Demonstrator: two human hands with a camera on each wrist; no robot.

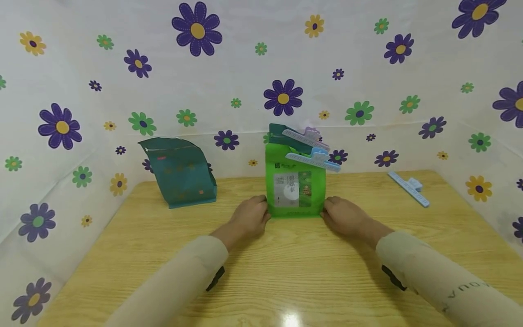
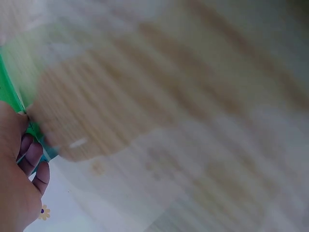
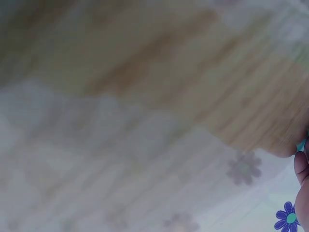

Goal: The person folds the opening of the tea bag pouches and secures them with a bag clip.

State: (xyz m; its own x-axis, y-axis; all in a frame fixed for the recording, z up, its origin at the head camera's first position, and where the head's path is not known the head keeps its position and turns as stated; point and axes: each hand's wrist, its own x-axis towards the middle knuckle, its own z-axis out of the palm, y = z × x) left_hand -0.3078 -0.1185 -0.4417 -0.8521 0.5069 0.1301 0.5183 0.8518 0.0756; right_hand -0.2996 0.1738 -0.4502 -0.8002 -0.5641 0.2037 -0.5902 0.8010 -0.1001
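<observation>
The green bag stands upright on the table, toward the rear and slightly right of centre, its label facing the person. A blue clip lies across its top, slanting down to the right and projecting past the bag's edge. Directly behind rises the top of a dark green bag (its lower part is hidden), crossed by a purple clip at a similar slant.

The left hand has its grip on the lower left edge of the green bag; the left wrist view shows thumb and fingers pinching the green material. The right hand has its grip at the lower right edge, fingers curled against the corner (the right wrist view catches only a sliver of this hand and adds little). Both wrist views are largely blurred.

To the left, well apart, a teal bag stands on the table, its upper part skewed leftward. To the right, also well apart, a second blue clip lies diagonally near the rear edge.

Both forearms wear pale sleeves (the right one bears dark lettering), with a dark fitting visible beneath each. A white cloth printed with purple, green and yellow flowers surrounds the rear and sides.
</observation>
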